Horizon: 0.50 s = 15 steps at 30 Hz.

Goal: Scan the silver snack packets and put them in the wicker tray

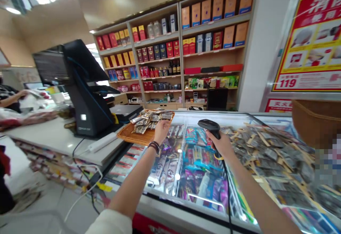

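In my right hand (pixel 220 144) is a black barcode scanner (pixel 209 124), gripped by its handle over the glass-topped freezer, with its cord hanging down toward me. My left hand (pixel 162 132), with a dark bead bracelet at the wrist, reaches over the right side of an orange woven basket (pixel 149 140). Small flat packets (pixel 144 121) are heaped in the basket. The left fingers look curled together beside these packets; whatever they hold is hidden. Beneath both hands, wrapped ice creams (pixel 204 156) show through the freezer's glass.
A black point-of-sale terminal (pixel 86 92) stands on the counter (pixel 53 134) at left, near another person's arm (pixel 13 98). Many grey packets (pixel 266 152) cover the freezer's right side. Shelves of boxed goods (pixel 160 51) line the back wall. A white cable (pixel 80 195) hangs at lower left.
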Each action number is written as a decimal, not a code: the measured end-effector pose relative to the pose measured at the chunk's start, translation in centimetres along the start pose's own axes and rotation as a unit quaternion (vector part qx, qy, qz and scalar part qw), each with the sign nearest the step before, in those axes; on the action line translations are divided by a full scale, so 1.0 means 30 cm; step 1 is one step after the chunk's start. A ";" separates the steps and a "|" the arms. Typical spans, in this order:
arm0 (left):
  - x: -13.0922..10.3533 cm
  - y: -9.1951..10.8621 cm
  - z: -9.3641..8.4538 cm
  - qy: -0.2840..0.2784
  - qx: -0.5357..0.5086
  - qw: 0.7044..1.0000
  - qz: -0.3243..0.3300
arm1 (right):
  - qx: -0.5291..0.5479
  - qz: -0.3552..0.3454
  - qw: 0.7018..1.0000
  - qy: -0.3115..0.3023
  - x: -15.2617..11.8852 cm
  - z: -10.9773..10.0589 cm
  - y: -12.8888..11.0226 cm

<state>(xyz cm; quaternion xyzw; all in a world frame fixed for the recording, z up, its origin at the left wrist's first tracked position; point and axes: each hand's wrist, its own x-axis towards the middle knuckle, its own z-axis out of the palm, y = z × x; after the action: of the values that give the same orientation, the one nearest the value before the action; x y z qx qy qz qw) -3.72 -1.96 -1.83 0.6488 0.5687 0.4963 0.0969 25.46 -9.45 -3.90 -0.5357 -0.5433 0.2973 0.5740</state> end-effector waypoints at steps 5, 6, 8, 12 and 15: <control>0.053 -0.150 -0.216 0.044 0.245 0.965 -0.088 | 0.016 -0.016 0.999 -0.031 -0.023 0.133 -0.011; 0.059 -0.179 -0.242 0.038 0.272 0.955 -0.112 | 0.009 -0.019 0.999 -0.034 -0.030 0.147 -0.007; 0.073 -0.231 -0.275 0.020 0.305 0.938 -0.160 | -0.015 -0.023 0.999 -0.037 -0.045 0.165 0.007; 0.116 -0.290 -0.280 -0.038 0.328 0.917 -0.223 | -0.035 -0.019 0.999 -0.033 -0.067 0.174 0.037; 0.150 -0.306 -0.259 -0.066 0.334 0.909 -0.239 | -0.033 -0.010 0.999 -0.027 -0.077 0.169 0.042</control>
<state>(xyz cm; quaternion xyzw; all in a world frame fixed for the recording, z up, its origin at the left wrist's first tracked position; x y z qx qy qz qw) -16.11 1.47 -1.97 0.5189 0.8318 0.1953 0.0276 20.45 -9.80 -6.63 -0.5404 -0.5735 0.2881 0.5442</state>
